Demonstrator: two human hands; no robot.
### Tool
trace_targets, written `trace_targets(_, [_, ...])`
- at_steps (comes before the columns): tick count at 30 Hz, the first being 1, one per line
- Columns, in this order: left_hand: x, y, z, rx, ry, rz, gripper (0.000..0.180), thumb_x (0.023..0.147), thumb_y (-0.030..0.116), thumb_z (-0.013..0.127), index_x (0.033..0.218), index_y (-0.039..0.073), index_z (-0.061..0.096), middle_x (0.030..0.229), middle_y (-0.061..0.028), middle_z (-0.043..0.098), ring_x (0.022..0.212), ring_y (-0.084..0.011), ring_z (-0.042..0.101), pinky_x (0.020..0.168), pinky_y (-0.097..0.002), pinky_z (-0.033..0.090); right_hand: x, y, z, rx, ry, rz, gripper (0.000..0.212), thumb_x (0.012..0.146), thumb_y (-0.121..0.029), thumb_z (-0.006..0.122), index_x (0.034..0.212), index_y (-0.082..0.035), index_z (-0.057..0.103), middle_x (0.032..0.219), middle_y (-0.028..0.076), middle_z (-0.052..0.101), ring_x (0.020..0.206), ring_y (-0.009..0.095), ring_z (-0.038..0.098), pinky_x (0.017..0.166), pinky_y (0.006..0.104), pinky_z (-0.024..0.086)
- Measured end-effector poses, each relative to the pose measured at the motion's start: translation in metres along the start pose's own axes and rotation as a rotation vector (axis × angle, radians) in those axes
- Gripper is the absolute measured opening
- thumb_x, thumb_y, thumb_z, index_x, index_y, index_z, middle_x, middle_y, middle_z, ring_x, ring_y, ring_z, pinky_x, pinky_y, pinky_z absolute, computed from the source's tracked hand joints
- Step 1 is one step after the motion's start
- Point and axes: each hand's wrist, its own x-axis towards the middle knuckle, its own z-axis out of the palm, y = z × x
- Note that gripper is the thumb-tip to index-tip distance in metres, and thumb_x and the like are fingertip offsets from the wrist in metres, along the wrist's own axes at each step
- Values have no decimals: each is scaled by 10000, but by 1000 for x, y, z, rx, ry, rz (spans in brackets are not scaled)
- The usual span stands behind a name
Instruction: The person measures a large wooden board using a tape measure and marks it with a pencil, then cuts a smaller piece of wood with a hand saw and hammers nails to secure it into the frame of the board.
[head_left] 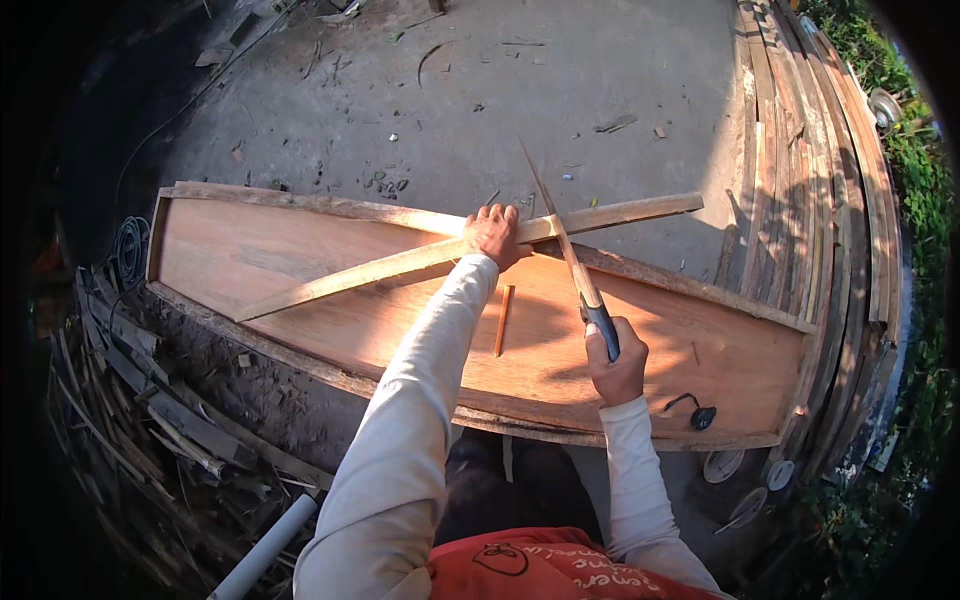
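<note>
My right hand (pixel 618 362) grips the dark handle of a handsaw (pixel 571 255), its blade pointing away from me. The blade crosses a long wooden batten (pixel 370 272), just right of my left hand (pixel 494 236). That hand is closed over the batten, pressing it near the far rim of a shallow wooden panel frame (pixel 400 212). One end of the batten slants down onto the plywood at the left; the other sticks out past the frame. On the plywood (pixel 570 350) between my hands lies a brown pencil-like stick (pixel 504 320).
A small black object with a strap (pixel 703 417) lies at the panel's right end. Long planks (pixel 800 170) are stacked at the right. Scrap wood (pixel 170 400) and a pale pipe (pixel 265 550) are at the lower left. Debris dots the concrete floor (pixel 480 100). A coiled cable (pixel 130 250) sits left.
</note>
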Motion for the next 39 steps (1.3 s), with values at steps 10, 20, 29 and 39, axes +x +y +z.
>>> trace_targets(10, [-52, -44, 14, -114, 19, 63, 632, 743, 559, 772, 1148, 84, 672, 1155, -141, 630, 1144, -338, 610, 973, -468, 485, -38, -16, 16, 40, -26, 47, 184, 897, -145, 668, 815, 3, 594, 559, 77, 500, 488, 132, 472, 488, 335, 406])
trace_targets(20, [-16, -65, 26, -36, -91, -91, 769, 689, 733, 743, 996, 29, 722, 912, -174, 747, 880, -322, 733, 804, -430, 578, -40, 3, 35, 10, -35, 64, 168, 900, -147, 659, 863, 1, 589, 583, 82, 503, 497, 153, 489, 497, 333, 419])
trace_targets(29, [4, -84, -11, 11, -227, -79, 697, 728, 715, 701, 1033, 90, 752, 978, -132, 760, 943, -276, 735, 855, -401, 571, -135, -36, -22, -30, -34, 168, 189, 886, -172, 633, 890, 16, 611, 627, 96, 536, 524, 181, 525, 521, 349, 433])
trace_targets(39, [6, -96, -5, -17, -250, -76, 723, 723, 738, 694, 1067, 104, 750, 1029, -110, 761, 980, -262, 728, 872, -391, 565, -151, -53, -12, -82, -53, 202, 214, 902, -200, 654, 905, 13, 624, 675, 128, 595, 574, 220, 588, 564, 338, 476])
